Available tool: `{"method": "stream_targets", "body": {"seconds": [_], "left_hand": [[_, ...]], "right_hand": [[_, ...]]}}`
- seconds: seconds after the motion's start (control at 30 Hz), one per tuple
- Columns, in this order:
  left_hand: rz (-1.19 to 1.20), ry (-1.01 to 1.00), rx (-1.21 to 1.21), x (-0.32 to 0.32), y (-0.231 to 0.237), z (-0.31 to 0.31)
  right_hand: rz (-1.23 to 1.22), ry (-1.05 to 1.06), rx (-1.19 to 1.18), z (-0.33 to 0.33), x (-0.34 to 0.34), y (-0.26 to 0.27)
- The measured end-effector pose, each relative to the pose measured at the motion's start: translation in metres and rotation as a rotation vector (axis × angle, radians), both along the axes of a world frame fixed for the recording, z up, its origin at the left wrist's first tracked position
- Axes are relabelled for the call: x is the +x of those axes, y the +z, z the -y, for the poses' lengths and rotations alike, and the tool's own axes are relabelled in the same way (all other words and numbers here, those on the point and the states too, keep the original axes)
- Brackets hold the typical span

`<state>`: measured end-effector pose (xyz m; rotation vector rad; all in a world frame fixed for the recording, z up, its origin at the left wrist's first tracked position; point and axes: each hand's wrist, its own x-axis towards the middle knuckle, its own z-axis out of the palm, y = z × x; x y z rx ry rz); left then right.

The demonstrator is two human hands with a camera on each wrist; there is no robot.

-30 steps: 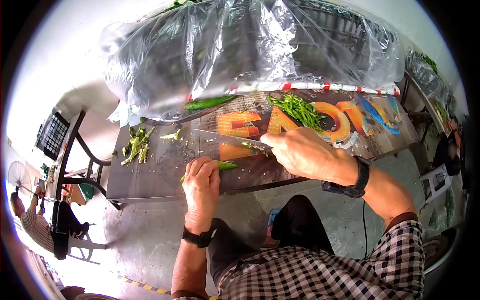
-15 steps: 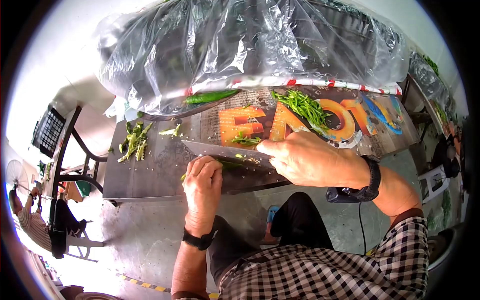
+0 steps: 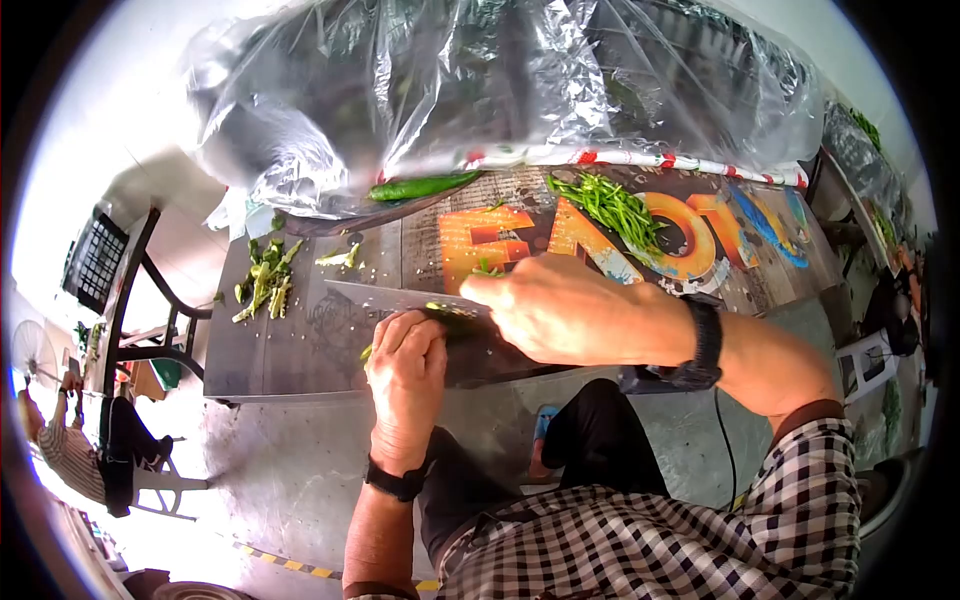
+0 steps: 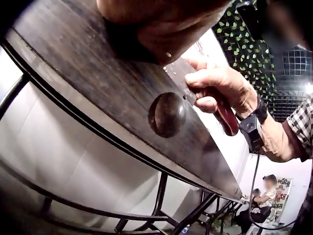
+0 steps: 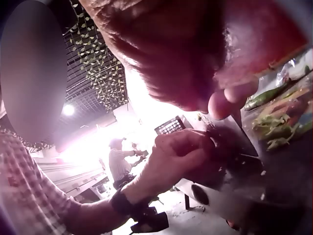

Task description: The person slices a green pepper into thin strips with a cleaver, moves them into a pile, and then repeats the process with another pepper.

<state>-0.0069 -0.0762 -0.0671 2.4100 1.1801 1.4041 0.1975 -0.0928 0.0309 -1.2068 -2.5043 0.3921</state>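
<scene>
In the head view my right hand grips a broad knife, its blade pointing left just beyond my left hand. Curled fingers of my left hand hold a green pepper down on the table, with most of it hidden under them. Cut green pieces lie behind the knife near my right fingers. In the left wrist view the right hand is closed round a dark red handle. The left hand shows in the right wrist view, bent beside the blade.
A pile of green strips lies at the back right of the table. Pale green stem ends lie at the left. A whole green pepper rests before a plastic-covered rack. Another person sits far left.
The knife and right hand have moved left, closer over my left hand. My left hand stays nearly where it was. Cut green pieces now lie behind the blade.
</scene>
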Motion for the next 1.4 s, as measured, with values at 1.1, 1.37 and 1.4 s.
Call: {"method": "stream_targets", "body": {"seconds": [1.1,1.37,1.4], "left_hand": [[-0.091,0.077,0.109,-0.009,-0.008,0.004],[-0.096,0.075,0.107,-0.008,-0.007,0.002],[-0.101,0.078,0.104,-0.008,-0.007,0.002]], "right_hand": [[-0.059,-0.105,0.05,0.034,0.025,0.001],[-0.053,-0.087,0.037,0.04,0.024,0.003],[-0.038,-0.088,0.033,0.04,0.024,0.005]]}}
